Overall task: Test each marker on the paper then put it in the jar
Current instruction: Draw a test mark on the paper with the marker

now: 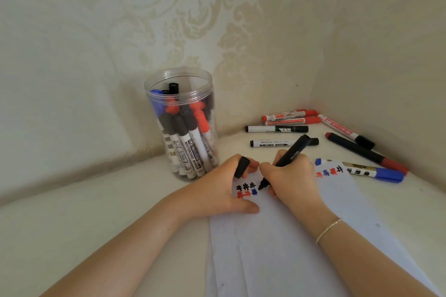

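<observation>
My right hand (289, 181) grips an uncapped black marker (293, 152), its tip touching the white paper (301, 248) beside small black, red and blue test marks (246, 190). My left hand (222, 188) rests on the paper's left edge and holds the black cap (242, 167) between its fingers. A clear plastic jar (181, 123) stands upright behind my left hand, holding several black, red and blue markers.
Several loose markers lie at the right by the wall corner: red ones (292, 117), black ones (277, 129), a black-and-red one (366, 152) and a blue one (376, 172). Patterned walls enclose the table on the back and right.
</observation>
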{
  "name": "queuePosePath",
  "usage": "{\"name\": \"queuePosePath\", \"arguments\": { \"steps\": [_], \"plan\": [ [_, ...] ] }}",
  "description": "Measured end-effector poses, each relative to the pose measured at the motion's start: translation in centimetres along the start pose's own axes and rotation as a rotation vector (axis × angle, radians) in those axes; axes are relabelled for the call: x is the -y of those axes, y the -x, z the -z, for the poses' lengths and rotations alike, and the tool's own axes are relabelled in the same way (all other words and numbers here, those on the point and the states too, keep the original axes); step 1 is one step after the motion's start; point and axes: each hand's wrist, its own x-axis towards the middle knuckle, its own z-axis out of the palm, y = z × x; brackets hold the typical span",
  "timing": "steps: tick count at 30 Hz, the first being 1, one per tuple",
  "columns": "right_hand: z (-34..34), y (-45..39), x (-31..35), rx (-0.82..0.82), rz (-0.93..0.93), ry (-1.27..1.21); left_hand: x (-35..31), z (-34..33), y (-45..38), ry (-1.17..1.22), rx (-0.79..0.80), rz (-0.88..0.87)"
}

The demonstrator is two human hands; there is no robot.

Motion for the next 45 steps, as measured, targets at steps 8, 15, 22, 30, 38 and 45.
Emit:
{"name": "queuePosePath", "arguments": {
  "steps": [8,15,22,30,38,45],
  "plan": [
    [-0.1,-0.2,-0.5,-0.032,0.066,0.038,0.0,0.0,0.4,0.014,0.002,0.001],
    [-0.3,0.0,-0.5,-0.002,0.087,0.045,0.1,-0.1,0.2,-0.001,-0.004,-0.001],
    [0.0,-0.2,-0.5,-0.014,0.036,0.009,0.2,-0.1,0.3,0.001,0.009,-0.007],
    [-0.1,-0.2,-0.3,0.009,0.043,0.032,0.1,-0.1,0.3,-0.001,0.008,-0.006],
    [-0.1,0.0,-0.2,-0.004,0.071,0.019,0.1,-0.1,0.4,-0.004,0.008,-0.016],
    [1.7,0.1,0.0,0.032,0.051,-0.606,0.2,-0.1,0.5,0.232,-0.073,0.01]
  ]
}}
